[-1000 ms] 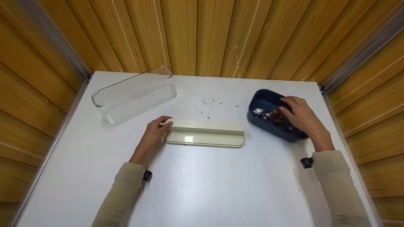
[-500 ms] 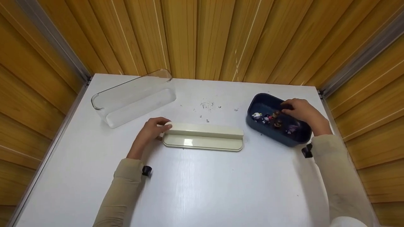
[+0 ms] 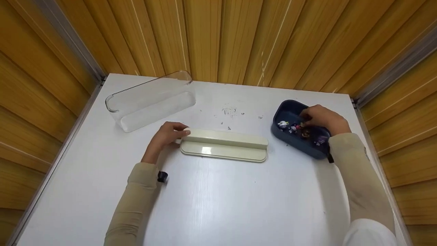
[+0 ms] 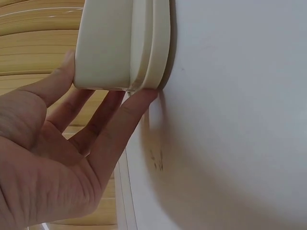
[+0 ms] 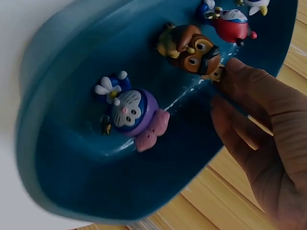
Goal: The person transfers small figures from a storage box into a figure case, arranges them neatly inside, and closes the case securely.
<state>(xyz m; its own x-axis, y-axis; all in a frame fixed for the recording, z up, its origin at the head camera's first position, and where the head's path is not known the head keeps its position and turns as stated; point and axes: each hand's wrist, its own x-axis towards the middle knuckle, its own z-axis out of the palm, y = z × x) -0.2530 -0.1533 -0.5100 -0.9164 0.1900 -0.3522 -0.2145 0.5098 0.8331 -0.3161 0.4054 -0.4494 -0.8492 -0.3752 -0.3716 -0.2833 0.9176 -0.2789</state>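
Note:
A cream two-tier display stand (image 3: pixel 223 147) lies in the middle of the white table. My left hand (image 3: pixel 167 135) grips its left end, thumb on the raised step; in the left wrist view the fingertips (image 4: pixel 144 98) reach the base edge. My right hand (image 3: pixel 321 118) reaches into a dark blue bin (image 3: pixel 290 141) of small figurines. In the right wrist view its thumb touches the end of a brown, big-eyed figurine (image 5: pixel 194 52); whether the fingers pinch it is unclear. A blue cat-like figurine (image 5: pixel 127 110) in purple and a red one (image 5: pixel 231 28) lie nearby.
A clear, long glass-like container (image 3: pixel 153 102) with an open top stands at the back left. Dark smudges (image 3: pixel 229 111) mark the table behind the stand. Wooden slatted walls (image 3: pixel 235 41) enclose the table at the back and both sides.
My right hand has moved deeper into the blue bin, its sleeve coming close to the bin's near right end. The left hand stays at the stand's left end. The view shifts slightly.

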